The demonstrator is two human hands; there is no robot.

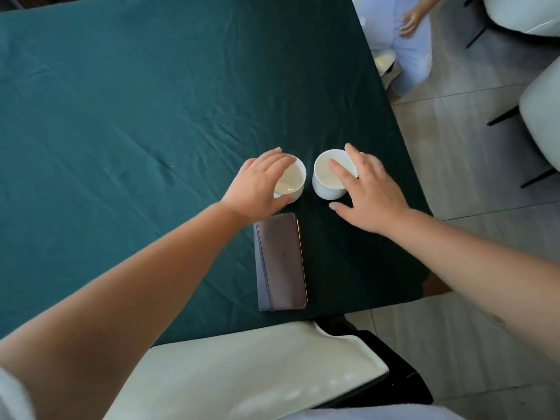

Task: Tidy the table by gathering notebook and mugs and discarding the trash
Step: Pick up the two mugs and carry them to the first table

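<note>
Two white mugs stand side by side on the green tablecloth [151,116], near the table's right edge. My left hand [260,183] lies over the left mug [295,184], fingers across its far rim and thumb against its near wall. My right hand [369,189] hovers over the right mug [325,184] with fingers spread, one fingertip above the opening and the thumb apart from the mug's wall. A brown closed notebook [281,265] lies flat just in front of the mugs, close to the table's near edge.
A cream chair seat [242,368] is tucked under the near edge. Another person's legs and hand [409,22] are at the far right corner. Pale chairs [542,116] stand on the tiled floor to the right.
</note>
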